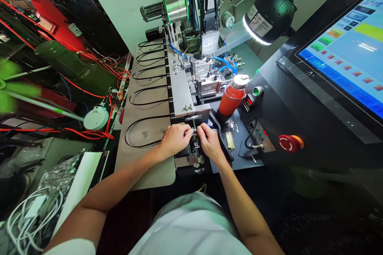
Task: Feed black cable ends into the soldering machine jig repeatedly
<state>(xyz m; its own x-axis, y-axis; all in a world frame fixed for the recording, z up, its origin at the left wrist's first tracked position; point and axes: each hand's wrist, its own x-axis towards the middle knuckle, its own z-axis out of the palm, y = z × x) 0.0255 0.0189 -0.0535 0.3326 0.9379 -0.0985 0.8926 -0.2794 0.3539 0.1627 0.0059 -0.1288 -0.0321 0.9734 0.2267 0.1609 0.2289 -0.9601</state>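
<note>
My left hand point(177, 138) is closed in a pinch over the front end of the machine's track. Facing it, my right hand point(209, 140) pinches too, thumb and forefinger together. Their fingertips nearly meet above a small dark fixture point(196, 143). What either hand holds is too small and covered to make out. Near my left wrist, a black cable loop point(127, 133) lies on the beige plate point(149, 171), its ends running toward the track. Just behind the fingers is the end of a metal cover bar point(181, 95).
Several more cable loops point(130, 95) lie farther back. An orange-red bottle point(230, 101) stands right of the track, near an emergency stop button point(289, 143). A lit lamp point(267, 18) and touchscreen point(356, 48) are at right; a wire spool point(176, 8) is behind. A green fan point(14, 85) spins at left.
</note>
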